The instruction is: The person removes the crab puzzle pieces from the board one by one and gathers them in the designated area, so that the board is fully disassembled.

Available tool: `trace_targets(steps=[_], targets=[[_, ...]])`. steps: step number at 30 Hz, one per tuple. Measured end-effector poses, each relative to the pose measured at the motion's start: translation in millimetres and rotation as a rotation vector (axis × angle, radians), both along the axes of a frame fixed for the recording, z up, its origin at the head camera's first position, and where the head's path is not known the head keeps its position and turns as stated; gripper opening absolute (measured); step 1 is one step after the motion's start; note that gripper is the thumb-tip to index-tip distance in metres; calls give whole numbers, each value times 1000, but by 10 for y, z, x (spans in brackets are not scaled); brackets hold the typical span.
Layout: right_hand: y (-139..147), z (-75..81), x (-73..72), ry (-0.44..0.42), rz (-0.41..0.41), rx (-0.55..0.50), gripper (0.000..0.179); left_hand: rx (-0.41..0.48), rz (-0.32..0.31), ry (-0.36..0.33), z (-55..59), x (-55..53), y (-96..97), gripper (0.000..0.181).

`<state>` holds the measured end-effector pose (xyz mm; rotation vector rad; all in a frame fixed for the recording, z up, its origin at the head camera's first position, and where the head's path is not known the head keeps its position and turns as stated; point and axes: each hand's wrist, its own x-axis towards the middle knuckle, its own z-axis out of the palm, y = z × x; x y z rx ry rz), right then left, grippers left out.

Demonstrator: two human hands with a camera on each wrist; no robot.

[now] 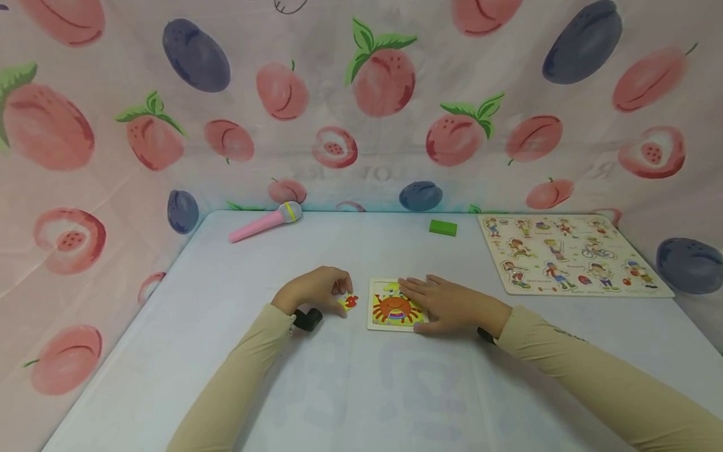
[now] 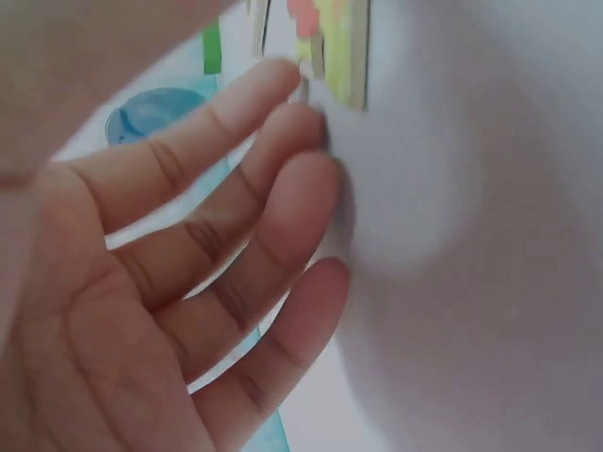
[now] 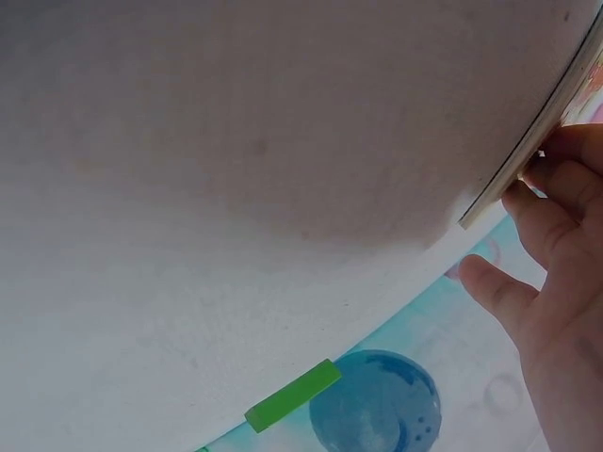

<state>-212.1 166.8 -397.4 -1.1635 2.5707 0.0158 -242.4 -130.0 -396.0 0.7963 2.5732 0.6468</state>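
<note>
In the head view a small square puzzle (image 1: 369,306) lies flat on the table, its pale frame around a yellow picture with an orange crab. Across its right side rests my right hand (image 1: 452,306), fingers extended; the right wrist view has these fingers (image 3: 532,221) against the frame's edge (image 3: 513,174). Left of the frame, my left hand (image 1: 316,289) pinches a small yellow and red puzzle piece (image 1: 350,302) between thumb and forefinger. The left wrist view shows the piece (image 2: 347,47) by the forefinger's tip, the other fingers loosely bent and the thumb's tip hidden.
A pink toy microphone (image 1: 260,225) lies at the back left. Near the back edge sits a green block (image 1: 443,228). A large picture board (image 1: 570,254) with several child figures is at the right. Fruit-patterned cloth (image 1: 339,81) hangs behind the table.
</note>
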Motion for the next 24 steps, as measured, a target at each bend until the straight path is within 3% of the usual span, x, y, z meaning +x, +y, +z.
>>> trace_targets(steps=[4, 13, 20, 24], targets=[[4, -9, -9, -2, -8, 1, 83, -31, 4, 19, 0, 10, 42, 37], [10, -22, -19, -1, 3, -5, 82, 5, 48, -4, -14, -26, -34, 31], [2, -13, -16, -6, -3, 1, 82, -10, 20, -9, 14, -44, -28, 30], [4, -15, -14, -1, 2, -3, 82, -30, 38, 3, 35, -47, -32, 26]])
